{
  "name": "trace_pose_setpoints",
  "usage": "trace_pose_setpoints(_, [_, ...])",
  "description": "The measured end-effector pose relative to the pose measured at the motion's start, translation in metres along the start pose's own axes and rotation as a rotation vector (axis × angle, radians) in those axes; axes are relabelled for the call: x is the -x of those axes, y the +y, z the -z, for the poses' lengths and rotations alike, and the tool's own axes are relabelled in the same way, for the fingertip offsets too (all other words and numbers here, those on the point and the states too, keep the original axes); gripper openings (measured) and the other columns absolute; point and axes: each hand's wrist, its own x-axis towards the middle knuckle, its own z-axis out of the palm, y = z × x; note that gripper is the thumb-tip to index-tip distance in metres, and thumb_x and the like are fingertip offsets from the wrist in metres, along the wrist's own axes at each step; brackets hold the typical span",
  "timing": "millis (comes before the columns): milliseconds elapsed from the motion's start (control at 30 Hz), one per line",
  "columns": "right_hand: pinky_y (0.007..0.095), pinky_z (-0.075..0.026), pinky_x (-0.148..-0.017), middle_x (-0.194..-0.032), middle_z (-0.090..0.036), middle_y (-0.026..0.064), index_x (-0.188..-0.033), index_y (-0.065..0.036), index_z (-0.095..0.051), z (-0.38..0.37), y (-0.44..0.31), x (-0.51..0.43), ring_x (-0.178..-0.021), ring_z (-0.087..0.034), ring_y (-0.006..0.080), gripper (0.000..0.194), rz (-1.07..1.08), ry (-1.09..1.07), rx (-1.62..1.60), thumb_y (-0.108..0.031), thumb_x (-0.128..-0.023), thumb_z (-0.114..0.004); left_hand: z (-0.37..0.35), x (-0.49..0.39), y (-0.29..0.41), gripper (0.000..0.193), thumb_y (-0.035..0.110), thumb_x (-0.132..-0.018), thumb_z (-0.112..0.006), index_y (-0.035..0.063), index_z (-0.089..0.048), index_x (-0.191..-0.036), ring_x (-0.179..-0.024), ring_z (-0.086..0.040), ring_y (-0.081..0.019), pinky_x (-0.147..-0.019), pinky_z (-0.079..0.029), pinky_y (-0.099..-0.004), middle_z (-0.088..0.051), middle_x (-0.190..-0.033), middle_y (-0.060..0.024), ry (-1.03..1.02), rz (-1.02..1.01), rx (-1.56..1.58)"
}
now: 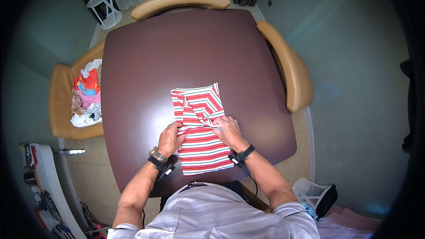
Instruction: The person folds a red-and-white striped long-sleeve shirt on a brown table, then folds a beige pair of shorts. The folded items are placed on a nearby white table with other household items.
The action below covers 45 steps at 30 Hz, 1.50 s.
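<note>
A red and white striped garment [207, 147] with thin dark stripes lies on the brown table [186, 49], near the edge closest to me. Its lower part is flat, while the upper part is folded over, with creases across the middle. At the garment's left edge, my left hand [171, 137] pinches the bunched fabric between thumb and fingers. My right hand [229, 131] grips the fabric at the right edge, at about the same height. Both wrists wear black straps with small devices, and the left one also has a metal watch.
Tan chairs stand at the table's far side [182, 1] and right side [295, 69]. On the tan chair at the left [59, 106] lies a pile of mixed clothes [88, 96]. A white stool [104, 10] stands at the back left.
</note>
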Motion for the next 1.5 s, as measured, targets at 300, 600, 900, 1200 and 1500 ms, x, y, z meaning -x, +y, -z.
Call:
trace_pose_setpoints(300, [0.0456,-0.049,-0.096,-0.111,-0.07,0.0097,-0.108,-0.008,-0.069,0.002,-0.001,0.022,-0.109,-0.064,0.0325,0.02,0.195,0.259,-0.111,-0.006,-0.089,-0.074,0.009,0.013,0.011,0.028,0.003,-0.077,-0.08,0.0052,-0.069,-0.103,-0.114,-0.064,-0.0344,-0.098,-0.049,-0.0478,-0.067,-0.12,-0.014,0.109,-0.339,-0.231])
trace_pose_setpoints(600, [0.0409,-0.058,-0.082,-0.109,-0.073,0.0143,-0.113,-0.002,-0.067,0.053,-0.017,0.0,-0.095,-0.072,0.032,0.022,0.221,0.171,-0.329,0.0,-0.092,-0.072,0.034,0.0,0.027,0.015,-0.002,-0.092,-0.069,0.002,-0.065,-0.105,-0.079,-0.066,-0.0114,-0.07,-0.054,-0.0283,-0.071,-0.091,-0.0059,-0.024,-0.148,0.379])
trace_pose_setpoints(900, [0.045,-0.054,-0.101,-0.133,-0.065,0.0174,-0.133,-0.004,-0.064,0.034,0.001,-0.114,-0.121,-0.065,0.0351,0.042,0.079,0.248,-0.171,-0.018,-0.095,-0.076,0.012,-0.111,-0.009,0.043,0.005,-0.103,-0.071,-0.0004,-0.052,-0.141,-0.104,-0.067,-0.011,-0.087,-0.059,-0.0261,-0.071,-0.119,-0.0086,0.097,0.257,0.728])
trace_pose_setpoints(1200, [0.0468,-0.054,-0.098,-0.124,-0.066,0.0182,-0.138,-0.004,-0.061,0.021,-0.003,-0.087,-0.113,-0.064,0.0373,0.05,0.113,0.465,-0.081,-0.01,-0.091,-0.075,0.001,-0.078,-0.019,0.052,0.007,-0.102,-0.073,-0.004,-0.046,-0.145,-0.117,-0.068,-0.0166,-0.102,-0.058,-0.0307,-0.07,-0.13,-0.013,0.18,0.344,1.033])
trace_pose_setpoints(1500, [0.0472,-0.058,-0.082,-0.101,-0.072,0.0145,-0.139,-0.016,-0.061,0.043,-0.047,-0.064,-0.095,-0.073,0.0373,0.057,0.216,-0.129,-0.373,0.007,-0.088,-0.063,-0.002,-0.019,0.072,0.044,0.0,-0.094,-0.071,0.0061,-0.063,-0.136,-0.102,-0.072,-0.0332,-0.085,-0.059,-0.0415,-0.074,-0.114,-0.0156,0.066,-0.391,0.183])
